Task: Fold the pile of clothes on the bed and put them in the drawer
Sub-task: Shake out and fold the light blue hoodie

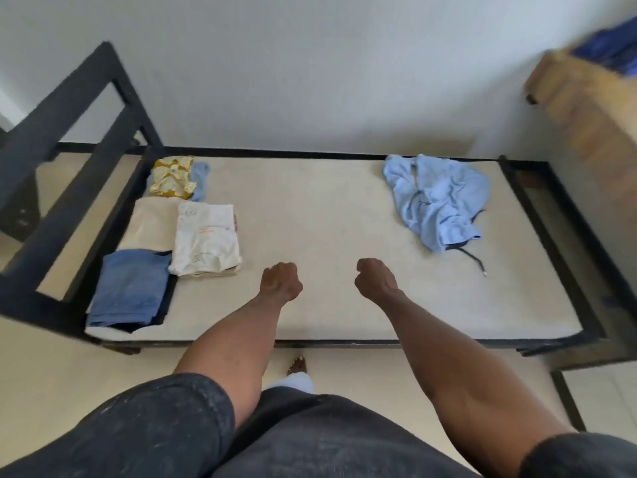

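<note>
While both fists, left hand point(281, 281) and right hand point(375, 278), hover fingers curled empty, blue garment point(436, 200) lies crumpled.

Matt black bed frame point(389, 156) (seemingly metal)

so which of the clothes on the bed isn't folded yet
The light blue garment crumpled on the bed's right side, far corner; the others sit folded in flat stacks at the left end.
</note>
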Tool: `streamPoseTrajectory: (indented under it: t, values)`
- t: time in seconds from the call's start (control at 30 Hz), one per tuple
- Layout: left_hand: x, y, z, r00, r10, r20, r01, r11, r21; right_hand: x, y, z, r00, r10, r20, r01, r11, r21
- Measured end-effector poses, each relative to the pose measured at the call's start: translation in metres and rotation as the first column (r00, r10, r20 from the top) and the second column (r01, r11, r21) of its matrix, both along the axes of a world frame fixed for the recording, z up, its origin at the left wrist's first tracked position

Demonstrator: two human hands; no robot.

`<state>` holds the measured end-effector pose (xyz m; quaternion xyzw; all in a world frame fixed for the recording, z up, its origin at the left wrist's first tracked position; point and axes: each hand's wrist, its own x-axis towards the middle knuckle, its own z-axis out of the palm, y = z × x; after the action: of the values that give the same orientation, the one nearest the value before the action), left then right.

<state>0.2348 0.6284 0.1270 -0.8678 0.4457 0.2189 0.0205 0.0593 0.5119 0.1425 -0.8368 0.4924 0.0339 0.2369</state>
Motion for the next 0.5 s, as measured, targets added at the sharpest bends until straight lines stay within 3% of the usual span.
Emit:
streamPoseTrajectory:
  t: [0.5]
  values:
    - [-0.167,-0.255,-0.045,0.964,-0.148,-0.222,0.161,0.986,0.043,-0.223,-0.220,-0.028,0.941,-0.312,-0.130,0.322,0.945,0.064]
